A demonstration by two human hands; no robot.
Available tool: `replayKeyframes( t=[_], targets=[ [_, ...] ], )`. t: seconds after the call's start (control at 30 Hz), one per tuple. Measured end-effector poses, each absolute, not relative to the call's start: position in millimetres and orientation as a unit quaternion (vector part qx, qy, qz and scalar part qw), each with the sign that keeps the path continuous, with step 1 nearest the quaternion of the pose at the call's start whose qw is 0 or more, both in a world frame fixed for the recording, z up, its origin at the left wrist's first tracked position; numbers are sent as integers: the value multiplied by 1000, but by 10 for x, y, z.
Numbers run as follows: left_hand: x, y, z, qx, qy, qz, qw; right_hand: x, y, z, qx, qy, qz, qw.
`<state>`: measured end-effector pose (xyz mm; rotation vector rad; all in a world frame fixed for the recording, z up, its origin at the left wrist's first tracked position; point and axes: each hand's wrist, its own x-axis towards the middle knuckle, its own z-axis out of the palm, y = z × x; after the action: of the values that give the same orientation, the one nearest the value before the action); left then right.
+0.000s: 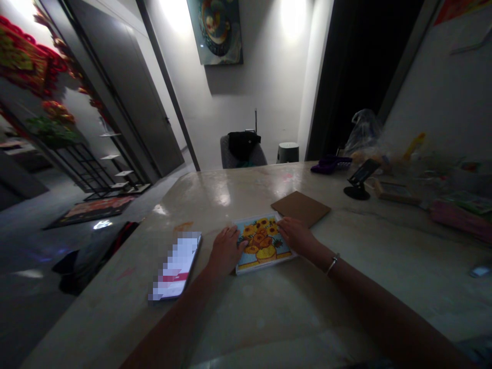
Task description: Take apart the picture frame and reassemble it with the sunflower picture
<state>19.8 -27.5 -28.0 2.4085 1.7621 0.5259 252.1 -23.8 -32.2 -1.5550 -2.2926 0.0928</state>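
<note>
Nearby, a phone point(176, 265) and a brown board point(300, 208) flank the sunflower picture point(263, 247).

Thing: sunflower picture point(263, 246), a small rectangular board
Image: orange-yellow sunflowers in a yellow vase on a blue ground, with a yellow band along the bottom
Edge: pale rim, thin raised side
Pose: flat, face up, turned slightly askew
Place: on the glossy counter point(215, 205), near its front edge
Contact: left hand point(226, 251) over the left edge, right hand point(295, 236) over the right edge, both lying on the picture
</note>
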Motion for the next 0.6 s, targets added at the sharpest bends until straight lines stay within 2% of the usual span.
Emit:
replayKeyframes(
  t=[0.6],
  targets=[
    [240,-330,-267,810,580,84,34,2332,-373,-332,-479,-865,-1,153]
  ],
)
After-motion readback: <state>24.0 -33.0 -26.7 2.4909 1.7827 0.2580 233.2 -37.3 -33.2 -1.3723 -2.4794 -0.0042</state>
